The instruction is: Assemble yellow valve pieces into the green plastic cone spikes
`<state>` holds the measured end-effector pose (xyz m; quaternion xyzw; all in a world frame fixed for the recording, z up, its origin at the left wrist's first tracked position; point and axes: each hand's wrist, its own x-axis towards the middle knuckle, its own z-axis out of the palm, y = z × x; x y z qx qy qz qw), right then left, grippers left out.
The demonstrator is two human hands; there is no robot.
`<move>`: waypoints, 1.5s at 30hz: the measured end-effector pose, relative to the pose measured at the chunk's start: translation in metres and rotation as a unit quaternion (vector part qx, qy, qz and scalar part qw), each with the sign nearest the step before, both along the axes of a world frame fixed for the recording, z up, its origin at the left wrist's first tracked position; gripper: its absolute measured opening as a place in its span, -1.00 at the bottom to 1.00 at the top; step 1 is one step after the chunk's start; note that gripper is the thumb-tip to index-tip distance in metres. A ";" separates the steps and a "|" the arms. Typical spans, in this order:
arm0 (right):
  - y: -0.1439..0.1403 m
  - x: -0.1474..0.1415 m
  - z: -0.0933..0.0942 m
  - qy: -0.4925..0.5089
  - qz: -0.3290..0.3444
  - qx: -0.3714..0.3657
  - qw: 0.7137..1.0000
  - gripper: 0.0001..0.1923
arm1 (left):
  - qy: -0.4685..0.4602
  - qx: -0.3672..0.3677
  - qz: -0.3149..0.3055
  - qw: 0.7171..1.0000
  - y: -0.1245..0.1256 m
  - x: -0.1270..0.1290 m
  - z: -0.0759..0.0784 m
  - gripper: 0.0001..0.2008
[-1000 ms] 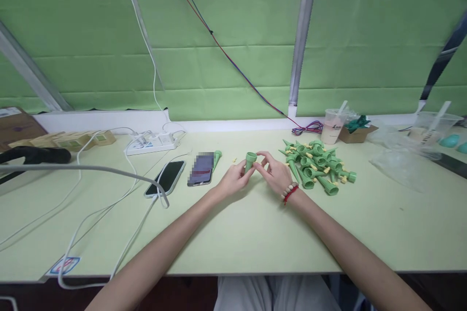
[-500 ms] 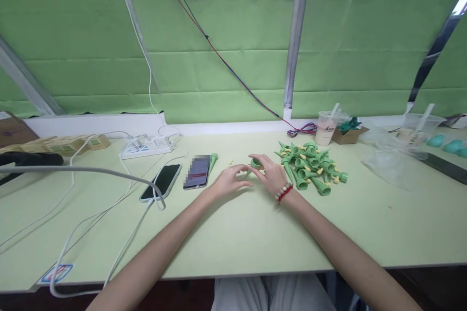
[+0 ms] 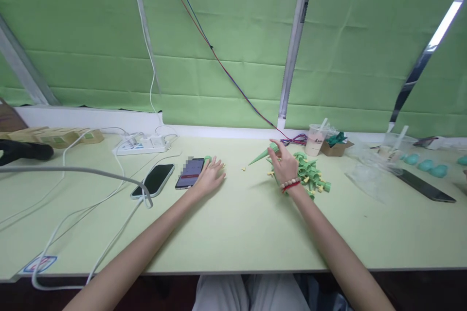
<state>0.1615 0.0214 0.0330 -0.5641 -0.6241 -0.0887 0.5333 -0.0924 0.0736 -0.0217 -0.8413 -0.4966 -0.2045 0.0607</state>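
My right hand (image 3: pixel 285 165) grips a green cone-shaped piece (image 3: pixel 260 156) by its wide end, with the thin tip pointing left and down. Just behind that hand, partly covered by it, lies a heap of green cones (image 3: pixel 309 171) mixed with small yellow pieces. My left hand (image 3: pixel 208 177) rests palm down on the table, fingers stretched and apart, at the right edge of a lit phone (image 3: pixel 191 173). Beneath its fingers, another green cone (image 3: pixel 207 158) is mostly hidden. Between the hands lies a small yellow piece (image 3: pixel 243 169).
A dark-screened phone (image 3: pixel 156 180) and white cables lie to the left, with a power strip (image 3: pixel 144 145) behind. At the back right stand a drink cup (image 3: pixel 315 140) and a small cardboard box (image 3: pixel 335 148). Plastic bags (image 3: pixel 365 175) and a black phone (image 3: pixel 425 185) lie farther right.
My hands have moved apart. The left went to the left beside the lit phone; the right went right, bringing the green cone into clear view. The camera view has shifted slightly.
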 end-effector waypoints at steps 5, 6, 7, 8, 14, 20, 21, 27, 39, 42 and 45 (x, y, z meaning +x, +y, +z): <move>0.009 0.063 0.020 -0.020 -0.068 0.012 0.997 -0.55 | 0.051 0.028 0.018 0.998 0.003 -0.009 0.003 -0.57; 0.012 0.075 0.022 -0.020 -0.069 0.005 0.997 -0.55 | 0.058 0.034 0.025 0.997 0.004 -0.010 0.005 -0.57; 0.014 0.087 0.023 -0.022 -0.069 -0.007 0.997 -0.54 | 0.064 0.038 0.035 0.997 0.006 -0.010 0.006 -0.57; 0.016 0.097 0.024 -0.027 -0.069 -0.026 0.997 -0.54 | 0.070 0.040 0.049 0.996 0.009 -0.011 0.008 -0.57; 0.025 0.116 0.012 -0.161 -0.055 -0.080 0.982 -0.61 | 0.074 0.016 0.153 0.985 0.034 -0.008 0.015 -0.59; 0.038 0.107 -0.009 -0.253 -0.049 -0.112 0.960 -0.72 | 0.023 -0.038 0.154 0.987 0.062 -0.004 0.023 -0.60; 0.040 0.107 -0.013 -0.259 -0.050 -0.120 0.957 -0.73 | 0.025 -0.045 0.155 0.987 0.064 -0.004 0.024 -0.63; 0.033 0.106 -0.034 -0.246 -0.028 -0.101 0.964 -0.67 | 0.043 -0.062 0.177 0.981 0.067 -0.002 0.025 -0.59; 0.010 0.019 0.000 -0.205 0.118 -0.042 0.971 -0.78 | -0.141 -0.008 0.145 0.979 0.042 0.013 0.052 -0.48; 0.018 -0.014 -0.017 -0.247 0.163 -0.148 0.944 -0.72 | -0.391 -0.017 0.035 0.919 0.025 0.021 0.058 -0.47; 0.034 -0.038 -0.042 -0.269 0.153 -0.208 0.928 -0.57 | -0.525 -0.105 -0.037 0.844 0.004 0.026 0.056 -0.47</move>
